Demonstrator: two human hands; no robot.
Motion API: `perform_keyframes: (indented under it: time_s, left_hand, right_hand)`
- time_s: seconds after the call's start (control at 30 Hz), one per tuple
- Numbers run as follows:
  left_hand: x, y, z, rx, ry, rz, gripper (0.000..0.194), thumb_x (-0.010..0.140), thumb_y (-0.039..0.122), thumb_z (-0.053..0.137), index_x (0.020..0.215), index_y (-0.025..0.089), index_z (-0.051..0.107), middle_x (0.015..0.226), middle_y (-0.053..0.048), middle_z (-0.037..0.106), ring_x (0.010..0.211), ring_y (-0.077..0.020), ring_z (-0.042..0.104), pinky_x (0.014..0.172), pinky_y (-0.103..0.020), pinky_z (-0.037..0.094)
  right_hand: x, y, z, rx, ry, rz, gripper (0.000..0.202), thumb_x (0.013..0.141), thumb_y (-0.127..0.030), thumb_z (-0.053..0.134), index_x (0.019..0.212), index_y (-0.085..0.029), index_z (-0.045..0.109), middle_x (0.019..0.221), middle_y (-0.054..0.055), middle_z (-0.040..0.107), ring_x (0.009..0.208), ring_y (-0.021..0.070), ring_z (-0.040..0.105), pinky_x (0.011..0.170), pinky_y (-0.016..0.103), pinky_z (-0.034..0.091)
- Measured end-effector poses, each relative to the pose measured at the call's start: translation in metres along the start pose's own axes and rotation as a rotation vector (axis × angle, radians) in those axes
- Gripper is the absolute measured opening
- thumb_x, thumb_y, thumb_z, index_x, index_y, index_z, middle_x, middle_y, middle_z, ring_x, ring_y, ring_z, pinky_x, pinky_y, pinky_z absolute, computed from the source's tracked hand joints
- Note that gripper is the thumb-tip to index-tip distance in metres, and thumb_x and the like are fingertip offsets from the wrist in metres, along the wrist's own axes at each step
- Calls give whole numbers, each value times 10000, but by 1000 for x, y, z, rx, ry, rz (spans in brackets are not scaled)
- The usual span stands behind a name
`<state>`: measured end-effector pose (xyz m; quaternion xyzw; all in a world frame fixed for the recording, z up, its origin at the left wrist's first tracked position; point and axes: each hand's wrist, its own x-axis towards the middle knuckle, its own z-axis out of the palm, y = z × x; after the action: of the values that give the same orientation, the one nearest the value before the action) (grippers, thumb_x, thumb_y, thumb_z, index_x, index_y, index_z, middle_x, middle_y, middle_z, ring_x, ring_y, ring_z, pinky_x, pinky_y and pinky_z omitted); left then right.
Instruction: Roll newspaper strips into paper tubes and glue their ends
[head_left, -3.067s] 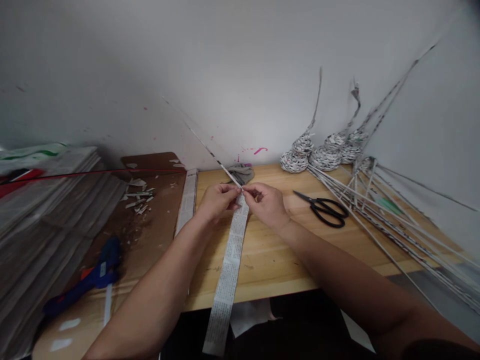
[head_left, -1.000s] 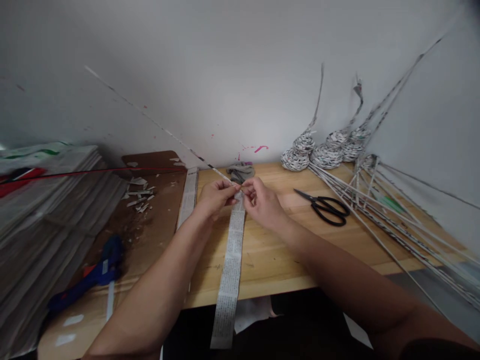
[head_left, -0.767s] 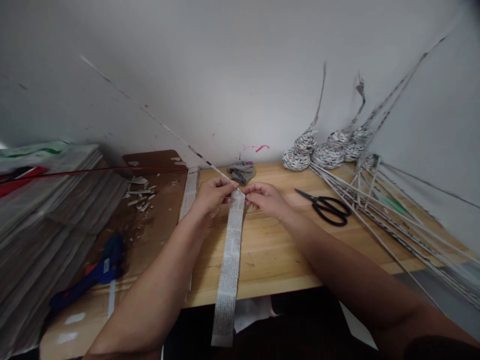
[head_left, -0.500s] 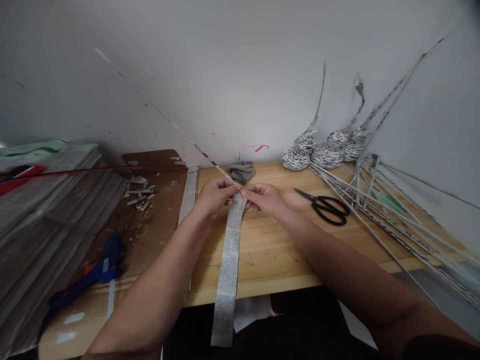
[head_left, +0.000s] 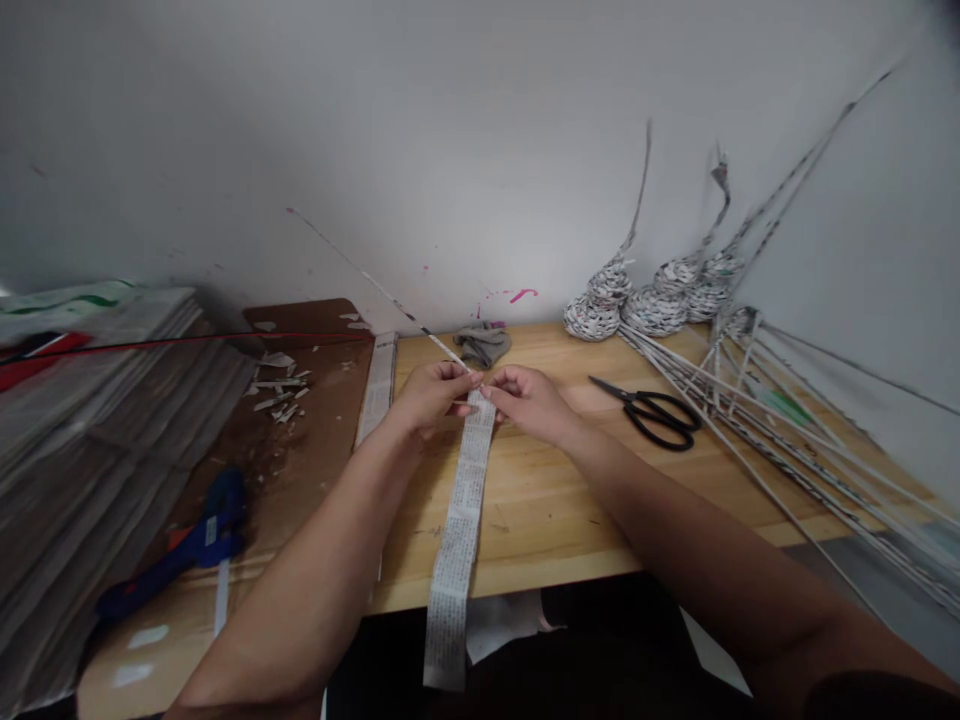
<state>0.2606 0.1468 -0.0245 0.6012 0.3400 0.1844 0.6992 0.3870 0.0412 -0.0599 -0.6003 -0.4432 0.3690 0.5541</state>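
Observation:
A long strip of printed newspaper hangs from my fingertips over the front edge of the wooden table. Its upper end narrows into a thin rolled paper stick that slants up and left towards the wall. My left hand pinches the spot where the stick meets the flat strip. Right beside it, my right hand pinches the top of the strip between thumb and fingers. The fingertips of both hands nearly touch. A crumpled grey cloth lies just behind them.
Black scissors lie to the right. Woven paper gourd shapes stand by the wall, near long paper sticks. At left are a blue glue gun, paper scraps, a newspaper stack and folded paper strips.
The rolled stick's far tip has swung lower and to the right. The upper part of the strip has shifted slightly right. Both hands stay in nearly the same place.

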Motion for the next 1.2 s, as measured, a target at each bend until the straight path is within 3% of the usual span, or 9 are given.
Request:
perform_keyframes:
  time_s: [0.23,0.37,0.6,0.9,1.0,1.13,1.2]
  left_hand:
    - [-4,2,3,-6,30,-4,234,710,225,789,657,139,578,594,22,569,527,-74,525,457,-173,434]
    - [-5,2,6,-21,53,-19,207,748,188,752,651,150,573,611,19,582,534,-76,541,483,-178,458]
    - [-7,5,11,-83,81,-52,166,808,125,671,687,154,562,727,-17,669,611,-106,613,551,-226,525]
    - [-4,3,11,-107,66,-23,196,850,114,634,700,151,513,661,-14,675,583,-107,648,607,-250,568]
    - [-5,4,9,-86,69,-18,197,838,111,647,701,150,512,657,-22,681,591,-117,661,593,-242,563]
    - [-8,5,10,-12,20,-12,199,815,144,679,689,152,527,669,-38,693,623,-134,670,575,-238,552]
    - [-11,5,12,32,-57,-19,212,783,181,722,692,155,533,670,-45,698,632,-146,672,566,-243,546]
  right_hand:
    - [-2,-1,-2,-177,24,-89,223,854,-391,608,832,-171,633,719,14,658,617,122,589,560,231,456]
    - [-1,0,-5,-205,3,-21,239,838,-396,631,782,-163,639,713,28,669,628,129,600,570,233,457]
    - [1,-5,-4,-86,-12,80,124,823,-267,640,795,-148,665,731,35,691,617,109,603,594,218,463]
    - [1,1,-11,-272,-20,51,314,839,-439,626,698,-159,645,625,18,641,547,102,548,504,209,388]
    - [1,-1,-18,-355,-53,62,300,815,-426,658,673,-163,631,606,3,613,526,94,503,478,208,344]
    - [0,-15,-31,-213,-115,63,171,803,-312,676,868,-154,694,756,26,673,619,103,553,530,209,396]
    - [0,-22,-36,-102,-114,13,261,824,-292,655,1051,-171,699,891,42,698,693,106,578,554,202,414]
